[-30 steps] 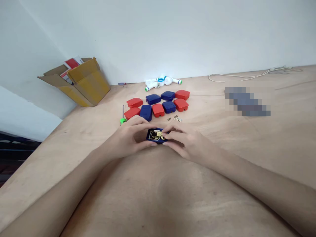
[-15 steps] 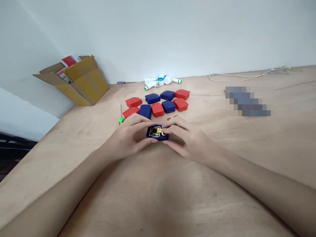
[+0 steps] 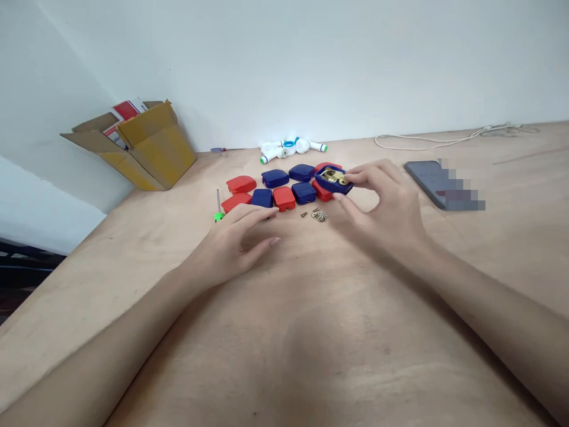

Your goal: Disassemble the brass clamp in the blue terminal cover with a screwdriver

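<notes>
My right hand (image 3: 383,204) pinches an open blue case with brass parts inside (image 3: 333,178), lifted over the right end of a cluster of red and blue cases (image 3: 280,185). My left hand (image 3: 233,240) rests on the wooden table (image 3: 288,332) with fingers apart and curved, holding nothing, just in front of the cluster. Small brass screws and plates (image 3: 316,214) lie on the table between the two hands.
A green-handled screwdriver (image 3: 218,207) lies left of the cluster. White plastic fittings (image 3: 291,147) sit by the wall behind it. An open cardboard box (image 3: 137,145) stands at the back left. A phone (image 3: 429,175) and a white cable (image 3: 444,137) lie at the right.
My right hand has carried the open blue case up and to the right, away from my left hand. My left hand has let go and stayed on the table.
</notes>
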The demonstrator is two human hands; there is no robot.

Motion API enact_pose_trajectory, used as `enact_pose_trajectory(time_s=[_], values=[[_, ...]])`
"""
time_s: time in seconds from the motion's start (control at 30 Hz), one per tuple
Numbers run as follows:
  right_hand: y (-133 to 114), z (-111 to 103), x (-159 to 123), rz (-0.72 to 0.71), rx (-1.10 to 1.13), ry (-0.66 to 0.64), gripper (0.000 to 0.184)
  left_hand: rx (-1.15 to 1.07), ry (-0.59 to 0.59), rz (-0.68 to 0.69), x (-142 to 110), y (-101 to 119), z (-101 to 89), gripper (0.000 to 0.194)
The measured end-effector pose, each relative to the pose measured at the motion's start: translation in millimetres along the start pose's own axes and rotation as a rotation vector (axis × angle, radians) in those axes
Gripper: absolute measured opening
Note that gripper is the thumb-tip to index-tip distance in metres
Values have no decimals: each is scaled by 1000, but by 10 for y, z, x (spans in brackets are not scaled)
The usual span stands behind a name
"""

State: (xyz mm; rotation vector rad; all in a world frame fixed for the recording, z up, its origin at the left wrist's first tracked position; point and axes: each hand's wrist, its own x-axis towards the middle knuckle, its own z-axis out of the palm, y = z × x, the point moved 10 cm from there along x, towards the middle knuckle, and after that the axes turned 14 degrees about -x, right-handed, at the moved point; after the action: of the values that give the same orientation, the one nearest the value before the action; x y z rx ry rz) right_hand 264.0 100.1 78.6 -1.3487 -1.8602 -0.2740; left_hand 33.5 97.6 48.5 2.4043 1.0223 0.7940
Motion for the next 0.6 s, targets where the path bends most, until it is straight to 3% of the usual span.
enact_pose_trajectory(time_s=[0.13, 0.27, 0.6], values=[[353, -4, 10, 164, -51, 43, 19, 18, -34, 34, -8, 22, 41, 42], [615, 100, -29, 301, -110, -13, 22, 13, -64, 63, -13, 52, 74, 39], [695, 282, -61, 302, -228, -140, 24, -5, -76, 132, -23, 115, 111, 33]])
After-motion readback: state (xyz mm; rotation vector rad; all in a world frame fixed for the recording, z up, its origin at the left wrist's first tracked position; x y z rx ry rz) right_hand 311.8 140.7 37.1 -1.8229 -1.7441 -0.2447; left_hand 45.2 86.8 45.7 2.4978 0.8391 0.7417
